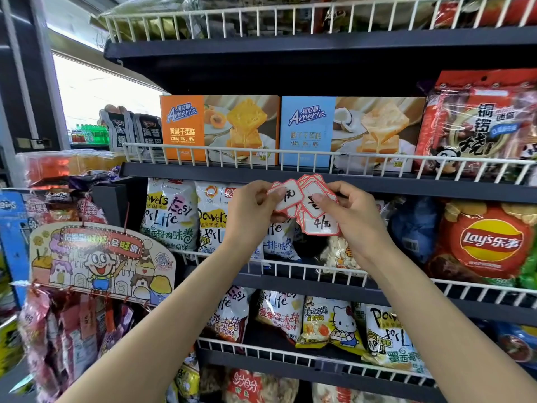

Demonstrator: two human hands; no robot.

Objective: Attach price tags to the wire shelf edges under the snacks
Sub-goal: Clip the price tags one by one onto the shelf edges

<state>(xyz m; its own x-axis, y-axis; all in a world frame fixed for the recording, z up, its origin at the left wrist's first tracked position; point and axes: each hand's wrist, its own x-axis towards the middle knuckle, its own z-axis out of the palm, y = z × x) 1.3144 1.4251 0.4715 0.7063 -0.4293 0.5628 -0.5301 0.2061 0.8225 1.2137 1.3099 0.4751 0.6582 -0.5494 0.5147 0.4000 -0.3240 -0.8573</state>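
Red-edged price tags — pinched between left hand and right hand.

Red-bordered white price tags; orange box, blue box.

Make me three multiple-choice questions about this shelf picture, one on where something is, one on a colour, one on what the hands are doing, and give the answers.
1. Where is the blue Ameria box relative to the orange Ameria box?
A. On the shelf below it
B. To its right on the same shelf
C. Stacked on top of it

2. What colour is the border of the price tags?
A. Green
B. Black
C. Red

3. What are the left hand and right hand doing?
A. Both hold price tags in front of the shelves
B. Both hang idle
C. One grips a chip bag

Answers: 1 B, the two boxes stand side by side behind the same white wire rail. 2 C, each white tag has a red edge. 3 A, fingers of both hands pinch the fanned tags.
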